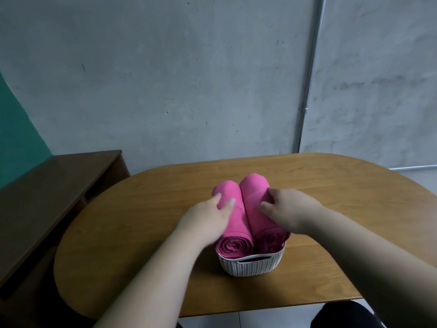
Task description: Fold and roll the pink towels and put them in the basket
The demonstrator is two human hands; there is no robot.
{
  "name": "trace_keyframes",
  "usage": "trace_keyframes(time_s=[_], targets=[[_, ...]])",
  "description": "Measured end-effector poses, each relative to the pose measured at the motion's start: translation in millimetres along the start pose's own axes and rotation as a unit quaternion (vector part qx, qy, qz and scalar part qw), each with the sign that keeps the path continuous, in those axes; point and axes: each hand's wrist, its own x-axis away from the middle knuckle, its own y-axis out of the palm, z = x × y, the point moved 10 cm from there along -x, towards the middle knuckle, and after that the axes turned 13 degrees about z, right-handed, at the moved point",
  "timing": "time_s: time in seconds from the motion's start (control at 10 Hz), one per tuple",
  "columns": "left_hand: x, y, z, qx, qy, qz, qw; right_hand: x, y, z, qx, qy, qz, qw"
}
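Two rolled pink towels lie side by side in a small white woven basket (250, 266) in the middle of the table. The left roll (235, 245) shows its spiral end toward me. The right roll (254, 185) sticks out past the basket's far side, its near end in shadow. My left hand (205, 218) rests on the left roll, fingers curled over its top. My right hand (286, 209) holds the right roll from above, thumb and fingers curved around it. Most of the basket is hidden under the rolls.
The basket stands on a rounded wooden table (142, 221). A dark wooden bench or low desk (54, 185) stands to the left. A grey concrete wall with a metal conduit (307, 91) rises behind.
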Motion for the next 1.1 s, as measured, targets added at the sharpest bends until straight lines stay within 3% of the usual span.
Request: trace_keyframes(time_s=[0.1, 0.2, 0.3, 0.4, 0.5, 0.7, 1.1], targets=[[-15, -14, -28, 0.044, -0.031, 0.106, 0.993, -15, -16, 12, -0.047, 0.006, 0.055, 0.997], [-13, 22, -35, 0.261, -0.052, 0.082, 0.960, -19, 13, 12, -0.216, 0.018, 0.017, 0.976], [-2, 57, -28, 0.472, -0.081, 0.048, 0.877, -8, 47, 0, -0.408, 0.043, -0.039, 0.911], [-3, 67, -31, 0.495, -0.086, 0.078, 0.861, -6, 55, 1, -0.441, 0.043, -0.021, 0.896], [-18, 65, -23, 0.415, -0.065, 0.076, 0.904, -19, 57, 3, -0.407, 0.038, -0.004, 0.912], [-70, 69, -19, 0.302, -0.030, 0.050, 0.951, -65, 69, 6, -0.392, 0.059, 0.002, 0.918], [-132, 88, -31, 0.204, -0.045, -0.018, 0.978, -112, 77, 6, -0.340, 0.052, -0.009, 0.939]])
